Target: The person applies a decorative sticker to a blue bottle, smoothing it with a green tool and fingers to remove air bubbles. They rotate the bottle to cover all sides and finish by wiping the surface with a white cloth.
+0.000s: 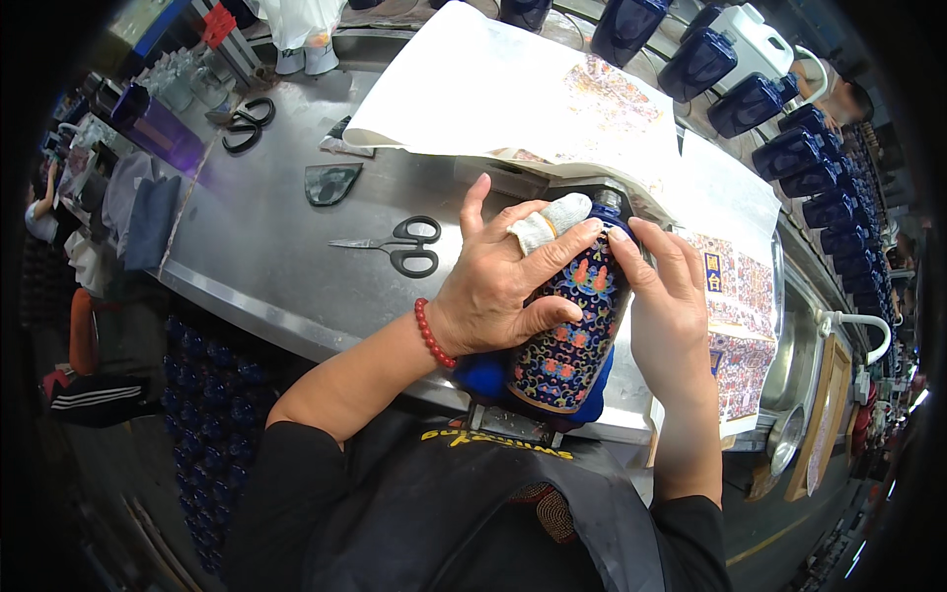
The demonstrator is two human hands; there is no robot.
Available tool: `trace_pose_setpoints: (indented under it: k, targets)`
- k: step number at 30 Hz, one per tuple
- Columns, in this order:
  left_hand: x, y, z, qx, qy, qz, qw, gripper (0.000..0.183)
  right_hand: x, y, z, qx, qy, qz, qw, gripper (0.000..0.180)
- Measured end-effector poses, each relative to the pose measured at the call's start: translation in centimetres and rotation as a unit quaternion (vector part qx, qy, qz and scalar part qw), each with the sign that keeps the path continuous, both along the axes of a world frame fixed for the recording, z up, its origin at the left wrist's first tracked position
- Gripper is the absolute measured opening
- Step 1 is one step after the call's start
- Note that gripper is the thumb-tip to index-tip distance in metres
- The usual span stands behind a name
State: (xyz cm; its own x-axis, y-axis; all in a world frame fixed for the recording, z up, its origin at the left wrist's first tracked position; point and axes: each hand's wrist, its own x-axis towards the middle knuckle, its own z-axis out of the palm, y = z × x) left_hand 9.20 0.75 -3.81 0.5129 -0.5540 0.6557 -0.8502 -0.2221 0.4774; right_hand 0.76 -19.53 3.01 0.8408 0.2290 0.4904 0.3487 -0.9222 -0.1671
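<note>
A dark blue glass bottle (566,351) with a colourful floral decoration lies tilted before me, its clear threaded neck pointing away, its base over a blue cloth (481,376) at the bench edge. My left hand (510,274), with a red bead bracelet and a white fabric cot on one finger, rests across the bottle's upper left side. On the upper right, the fingertips of my right hand (658,281) touch the bottle near its shoulder. Black-handled scissors (407,246) lie left of my left hand. Printed decal sheets (732,318) are spread to the right.
White paper (473,89) covers the back of the metal bench (274,244). A dark scraper blade (333,183), second scissors (248,126) and a purple tumbler (159,129) are at left. Blue bottles (697,65) line the far right. A steel basin (788,370) adjoins the sheets; a person (836,92) is beyond.
</note>
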Motion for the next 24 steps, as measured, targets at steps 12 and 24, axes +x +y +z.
trace_pose_setpoints:
  k: [12, 24]
  targets:
    - [-0.5, -0.1, 0.6, 0.012, 0.007, 0.008, 1.000, 0.087, -0.2, -0.6, -0.7, 0.038, -0.002, 0.010, 0.999, 0.058]
    - [-0.3, -0.4, 1.7, 0.035, -0.043, 0.011, 0.998, 0.082, -1.2, -2.2, -1.7, 0.097, -0.005, 0.008, 0.995, 0.051]
